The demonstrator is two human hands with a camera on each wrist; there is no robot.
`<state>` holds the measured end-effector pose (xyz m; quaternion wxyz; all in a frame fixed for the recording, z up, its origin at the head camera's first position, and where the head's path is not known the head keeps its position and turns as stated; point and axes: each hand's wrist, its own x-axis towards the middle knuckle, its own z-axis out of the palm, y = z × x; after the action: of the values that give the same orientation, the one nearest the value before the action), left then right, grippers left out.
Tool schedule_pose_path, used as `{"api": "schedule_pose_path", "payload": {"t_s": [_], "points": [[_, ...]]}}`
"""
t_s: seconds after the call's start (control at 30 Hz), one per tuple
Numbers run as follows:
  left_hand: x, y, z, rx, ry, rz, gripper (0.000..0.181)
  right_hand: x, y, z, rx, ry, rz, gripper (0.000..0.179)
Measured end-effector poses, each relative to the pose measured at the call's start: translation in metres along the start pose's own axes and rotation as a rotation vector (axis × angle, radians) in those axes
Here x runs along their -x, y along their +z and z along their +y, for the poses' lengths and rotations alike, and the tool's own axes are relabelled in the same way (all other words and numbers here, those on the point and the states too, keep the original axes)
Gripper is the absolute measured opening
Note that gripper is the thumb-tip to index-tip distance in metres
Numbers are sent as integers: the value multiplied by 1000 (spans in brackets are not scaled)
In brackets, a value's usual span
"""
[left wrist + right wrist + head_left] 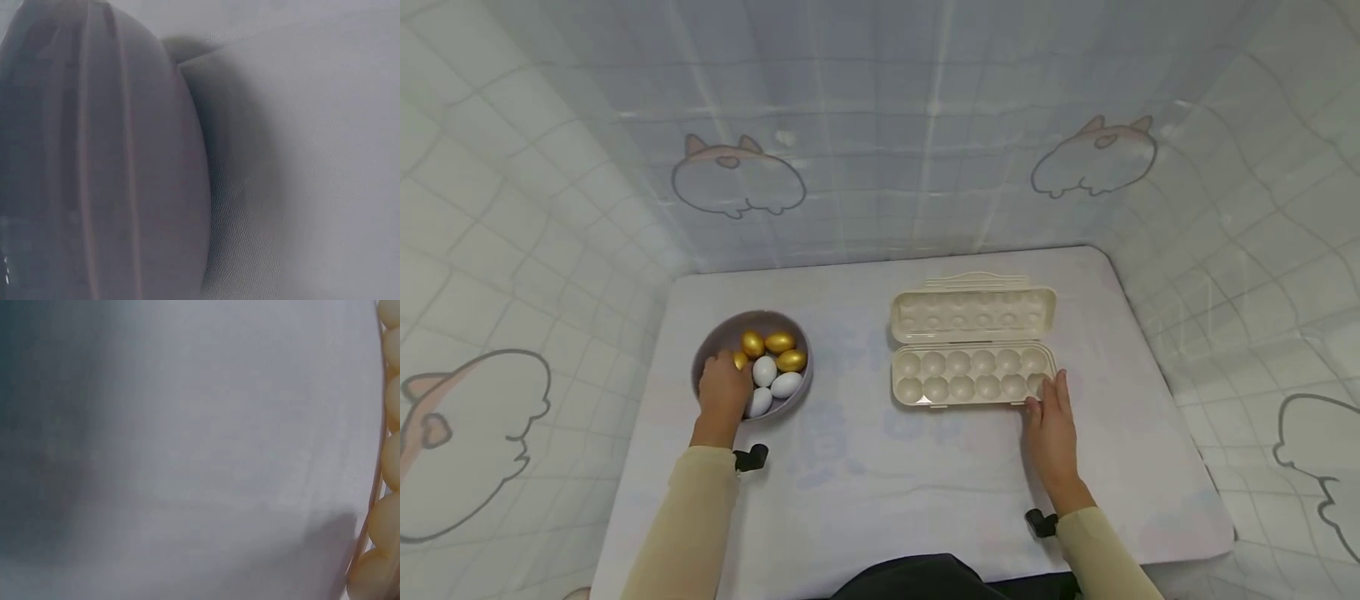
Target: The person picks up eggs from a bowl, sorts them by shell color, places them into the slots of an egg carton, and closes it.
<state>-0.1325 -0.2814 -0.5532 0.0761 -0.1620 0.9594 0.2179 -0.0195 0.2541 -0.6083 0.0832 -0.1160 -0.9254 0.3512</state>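
My left hand (725,387) reaches over the near left rim of a grey-purple bowl (805,392). Its fingertips are hidden inside, beside a partly covered golden egg (741,360); whether they grip an egg is not visible. Several golden eggs and white eggs (786,385) lie in the bowl. In the left wrist view only the bowl's outer wall (156,156) shows. To the right, a cream egg carton (973,403) lies with its lid (973,317) flipped back, its cups bare. My right hand (1052,433) touches the carton's near right corner, fingers extended along its side, thumb at the front edge.
The bowl and carton stand apart on a white cloth-covered table (865,483). Tiled-pattern curtains (880,167) with cartoon animals hang behind the table and on both sides. A black camera (751,458) is strapped at the left wrist, another (1041,523) at the right.
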Motion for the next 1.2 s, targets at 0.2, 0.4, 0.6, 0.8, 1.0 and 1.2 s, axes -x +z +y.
{"api": "schedule_pose_path", "payload": {"t_s": [0.2,0.4,0.6,0.8,1.0,1.2], "points": [[-3,1,0,26,-24,9,52,-5,-3,-1,-53,111,-33,73],[0,-4,8,102,21,121,52,-10,-7,3,-50,120,-57,82],[7,-9,29,187,93,217,52,-13,-10,5,-31,104,-67,81],[10,-13,44,240,137,242,52,-15,-10,3,-32,105,-62,81],[10,-13,52,272,197,272,52,-14,-12,0,-36,123,-62,80],[14,-12,66,301,232,276,51,-14,-13,-3,-32,152,-82,81]]}}
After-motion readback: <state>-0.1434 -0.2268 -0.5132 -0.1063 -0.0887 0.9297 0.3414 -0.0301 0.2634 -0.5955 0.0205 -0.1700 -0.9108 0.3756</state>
